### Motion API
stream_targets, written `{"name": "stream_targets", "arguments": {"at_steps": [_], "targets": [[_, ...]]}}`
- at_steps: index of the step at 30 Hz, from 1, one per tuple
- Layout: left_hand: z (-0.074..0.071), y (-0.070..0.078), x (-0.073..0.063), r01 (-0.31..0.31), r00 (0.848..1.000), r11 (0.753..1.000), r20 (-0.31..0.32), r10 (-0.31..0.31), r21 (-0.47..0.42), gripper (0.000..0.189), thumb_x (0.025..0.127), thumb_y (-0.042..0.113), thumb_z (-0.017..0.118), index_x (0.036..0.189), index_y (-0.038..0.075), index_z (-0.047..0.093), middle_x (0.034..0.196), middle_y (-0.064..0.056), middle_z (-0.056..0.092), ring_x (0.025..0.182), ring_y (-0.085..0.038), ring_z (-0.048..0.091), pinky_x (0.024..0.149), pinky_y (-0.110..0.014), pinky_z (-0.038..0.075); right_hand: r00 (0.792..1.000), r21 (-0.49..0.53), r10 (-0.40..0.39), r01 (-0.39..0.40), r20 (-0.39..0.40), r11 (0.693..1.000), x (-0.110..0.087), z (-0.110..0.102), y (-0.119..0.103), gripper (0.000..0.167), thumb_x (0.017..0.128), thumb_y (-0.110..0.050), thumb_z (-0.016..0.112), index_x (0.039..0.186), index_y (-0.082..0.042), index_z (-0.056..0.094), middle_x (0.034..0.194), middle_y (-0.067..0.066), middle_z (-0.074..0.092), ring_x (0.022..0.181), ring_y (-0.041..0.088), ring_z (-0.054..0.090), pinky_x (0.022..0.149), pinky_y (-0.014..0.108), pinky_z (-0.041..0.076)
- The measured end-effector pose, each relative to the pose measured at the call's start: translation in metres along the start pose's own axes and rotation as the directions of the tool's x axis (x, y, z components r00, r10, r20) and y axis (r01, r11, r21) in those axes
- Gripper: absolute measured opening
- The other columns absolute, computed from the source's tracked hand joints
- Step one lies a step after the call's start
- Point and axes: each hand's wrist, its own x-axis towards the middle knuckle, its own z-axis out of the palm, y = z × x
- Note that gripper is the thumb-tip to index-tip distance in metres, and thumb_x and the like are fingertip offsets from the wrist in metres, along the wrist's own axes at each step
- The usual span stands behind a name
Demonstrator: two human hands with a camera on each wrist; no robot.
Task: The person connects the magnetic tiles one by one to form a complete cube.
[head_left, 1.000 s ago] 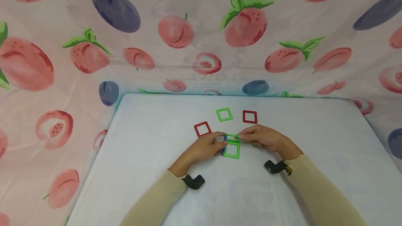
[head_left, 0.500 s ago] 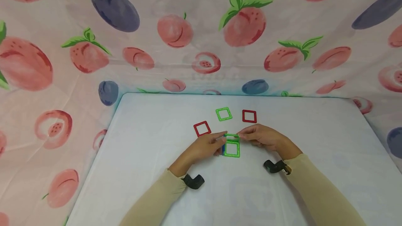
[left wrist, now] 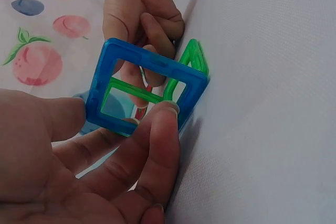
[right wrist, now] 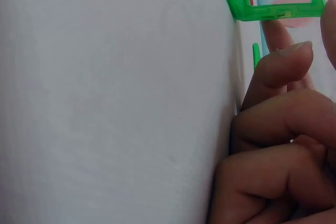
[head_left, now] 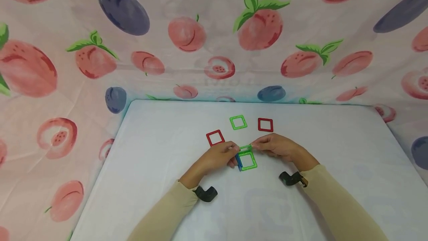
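A blue square magnetic tile point(left wrist: 152, 61) stands on edge, pinched by my left hand point(head_left: 217, 157) at its left side. It meets one green square tile lying flat point(head_left: 249, 168) and a second green tile standing up point(head_left: 246, 147) at the back, forming a corner. My right hand point(head_left: 279, 146) has its thumb and forefinger at the standing green tile's right edge. In the right wrist view that green tile point(right wrist: 281, 12) shows near the fingertips, while the other right fingers are curled by the table. How firmly the edges join cannot be seen.
Behind the hands lie a red square tile point(head_left: 208, 140) by the left fingers, a loose green tile point(head_left: 240, 127) and another red tile point(head_left: 259, 125). The white table point(head_left: 160, 129) ends at a fruit-print cloth point(head_left: 194, 70).
The joined tiles have turned slightly, the flat green tile's near edge swinging right and the blue tile showing more. Both hands have stayed almost in place, still at the tiles.
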Motion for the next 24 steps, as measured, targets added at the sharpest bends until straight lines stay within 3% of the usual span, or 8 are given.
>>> {"name": "stream_targets", "arguments": {"at_steps": [4,12,16,20,24], "targets": [[0.001,0.000,0.001,-0.005,1.000,1.000,-0.002,0.005,0.002,0.030,0.107,0.038,0.053,0.117,0.015,0.069,0.082,-0.007,0.074,0.077,-0.020,0.070,0.082,-0.034,0.046,1.000,0.002,-0.009,0.009,-0.007,1.000,-0.002,0.000,-0.001,0.037,0.093,-0.035,0.076,0.121,-0.011,0.076,0.060,-0.003,0.047,0.050,0.015,0.036,0.050,0.025,0.029],[0.001,0.000,0.001,0.009,1.000,1.000,-0.011,-0.009,0.005,0.028,0.107,0.037,0.053,0.115,0.015,0.069,0.083,-0.006,0.074,0.077,-0.019,0.070,0.084,-0.035,0.045,0.998,0.074,-0.050,0.052,-0.029,0.996,-0.006,-0.001,-0.001,0.041,0.100,-0.037,0.065,0.127,-0.007,0.072,0.078,-0.001,0.052,0.052,0.013,0.034,0.049,0.024,0.027],[0.003,-0.002,0.002,0.021,1.000,1.000,-0.003,-0.021,-0.012,0.027,0.107,0.036,0.053,0.114,0.016,0.069,0.083,-0.007,0.074,0.076,-0.019,0.070,0.083,-0.033,0.046,0.989,0.040,-0.004,0.010,-0.146,0.999,-0.010,-0.014,0.000,0.047,0.098,-0.043,0.067,0.128,-0.008,0.070,0.075,0.000,0.047,0.057,0.014,0.038,0.052,0.026,0.031],[0.003,-0.002,0.001,0.013,1.000,1.000,0.004,-0.013,-0.015,0.027,0.107,0.035,0.053,0.115,0.015,0.069,0.084,-0.008,0.075,0.077,-0.020,0.071,0.083,-0.033,0.046,0.950,-0.033,0.049,-0.062,-0.309,0.998,-0.009,-0.041,-0.002,0.052,0.095,-0.049,0.070,0.128,-0.009,0.068,0.076,0.000,0.048,0.068,0.017,0.045,0.058,0.028,0.036],[0.002,-0.001,0.001,-0.002,1.000,1.000,0.004,0.002,-0.012,0.028,0.107,0.034,0.053,0.116,0.013,0.069,0.084,-0.009,0.075,0.077,-0.021,0.071,0.083,-0.033,0.047,0.920,-0.068,0.027,-0.058,-0.392,0.996,0.000,-0.066,-0.003,0.055,0.094,-0.052,0.070,0.131,-0.013,0.064,0.082,0.002,0.049,0.076,0.019,0.046,0.064,0.030,0.038]]}}
